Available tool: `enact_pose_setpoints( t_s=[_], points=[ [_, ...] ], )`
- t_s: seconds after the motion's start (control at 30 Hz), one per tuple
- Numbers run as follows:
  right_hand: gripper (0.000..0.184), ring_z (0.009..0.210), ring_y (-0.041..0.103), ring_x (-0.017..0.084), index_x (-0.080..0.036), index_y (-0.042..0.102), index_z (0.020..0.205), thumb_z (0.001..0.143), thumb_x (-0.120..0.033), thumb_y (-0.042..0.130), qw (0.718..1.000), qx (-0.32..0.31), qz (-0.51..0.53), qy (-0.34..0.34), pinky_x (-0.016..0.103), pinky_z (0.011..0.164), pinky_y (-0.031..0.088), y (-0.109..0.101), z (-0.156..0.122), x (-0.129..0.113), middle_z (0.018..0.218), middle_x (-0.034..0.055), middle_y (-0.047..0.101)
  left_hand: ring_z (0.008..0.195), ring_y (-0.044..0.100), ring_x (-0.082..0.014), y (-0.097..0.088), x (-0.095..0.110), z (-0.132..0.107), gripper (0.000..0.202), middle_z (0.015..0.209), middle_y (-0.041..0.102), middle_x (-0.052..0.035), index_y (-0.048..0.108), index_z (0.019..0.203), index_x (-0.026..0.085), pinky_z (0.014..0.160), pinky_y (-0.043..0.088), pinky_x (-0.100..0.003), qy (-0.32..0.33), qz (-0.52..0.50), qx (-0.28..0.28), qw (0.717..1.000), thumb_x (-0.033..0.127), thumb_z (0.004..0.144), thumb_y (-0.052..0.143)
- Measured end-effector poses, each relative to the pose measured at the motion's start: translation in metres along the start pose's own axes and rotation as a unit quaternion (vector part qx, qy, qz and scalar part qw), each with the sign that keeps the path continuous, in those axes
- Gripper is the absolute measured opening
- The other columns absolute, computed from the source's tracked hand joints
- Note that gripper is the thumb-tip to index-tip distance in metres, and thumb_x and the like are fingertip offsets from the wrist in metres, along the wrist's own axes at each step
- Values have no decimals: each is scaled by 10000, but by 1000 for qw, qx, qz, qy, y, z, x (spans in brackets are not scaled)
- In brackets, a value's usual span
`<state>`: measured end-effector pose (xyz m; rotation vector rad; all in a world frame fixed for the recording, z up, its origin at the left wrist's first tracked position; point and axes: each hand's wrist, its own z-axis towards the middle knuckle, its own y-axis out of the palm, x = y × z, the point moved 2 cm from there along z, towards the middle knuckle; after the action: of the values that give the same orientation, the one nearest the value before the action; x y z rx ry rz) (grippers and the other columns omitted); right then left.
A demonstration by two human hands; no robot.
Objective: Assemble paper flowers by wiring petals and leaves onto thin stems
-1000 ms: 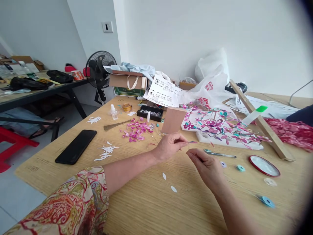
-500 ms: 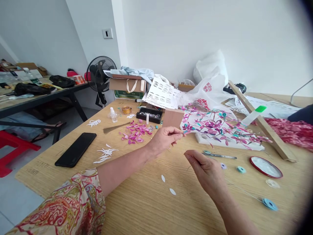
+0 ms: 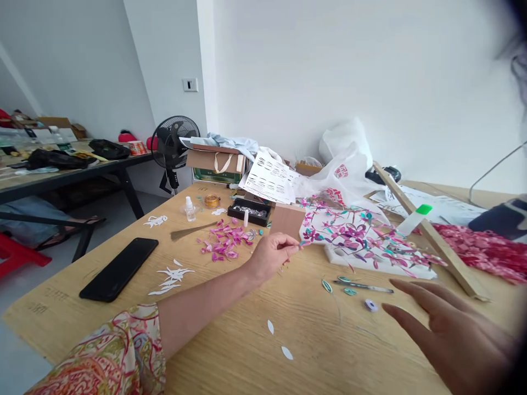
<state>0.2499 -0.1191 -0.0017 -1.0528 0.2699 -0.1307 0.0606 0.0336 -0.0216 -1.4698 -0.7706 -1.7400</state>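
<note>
Table [image 3: 230,351], wood-topped, its left edge and near left corner in plain sight from where one stands; the person's two bare hands over it, listed first.

Left hand [image 3: 269,258]: stretched out over the table, between its middle and its far edge; grip closed, thumb and fingertips pinching a small petal [image 3: 303,243], bluish at the end that shows; petal held just off the near right corner of an upright wooden block [image 3: 287,220].

Right hand [image 3: 457,332]: well apart from the left, on the right of the table; grip released, thumb and fingers spread with a gap between them; nearest item, a lilac spool [image 3: 371,305], lying just beyond the thumb tip.

Between the hands: a slim pen-like tool [image 3: 366,286], lying flat; two teal-rimmed leaf shapes, one [image 3: 326,286] beside its left end, the other [image 3: 350,292] close along its near side; two white paper leaf shapes [image 3: 287,353], lying nearer than the left hand, a little apart from each other.

Toward the far edge: a spray of magenta and teal flowers [image 3: 362,230], lying over white sheeting; a loose heap of pink petals [image 3: 226,240], left of the block; a black tray [image 3: 249,213] of small pieces, behind that heap.

Along the left edge: a black phone [image 3: 119,269], face dark; a cluster of white paper strips [image 3: 169,280], just right of it; a small clear bottle [image 3: 190,210], farther back.
</note>
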Motion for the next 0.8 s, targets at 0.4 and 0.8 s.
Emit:
enact_pose_setpoints(
  t_s=[0.4, 0.8],
  points=[
    [295, 392, 433, 112, -180, 558, 681, 768, -423, 416, 923, -85, 363, 101, 211, 394, 305, 64, 12, -88, 432, -36, 463, 572, 455, -78, 9, -6, -10, 133, 636, 473, 14, 648, 760, 150, 540, 359, -191, 89, 141, -16, 986, 186, 743, 521],
    [258, 577, 522, 127, -201, 573, 706, 827, -307, 372, 974, -60, 204, -80, 208, 526, 356, 36, 18, -67, 651, 10, 588, 697, 514, -108, 15, -12, -16, 146, 726, 560, -25, 651, 760, 161, 660, 390, -212, 233, 232, -164, 930, 187, 778, 509]
  ],
)
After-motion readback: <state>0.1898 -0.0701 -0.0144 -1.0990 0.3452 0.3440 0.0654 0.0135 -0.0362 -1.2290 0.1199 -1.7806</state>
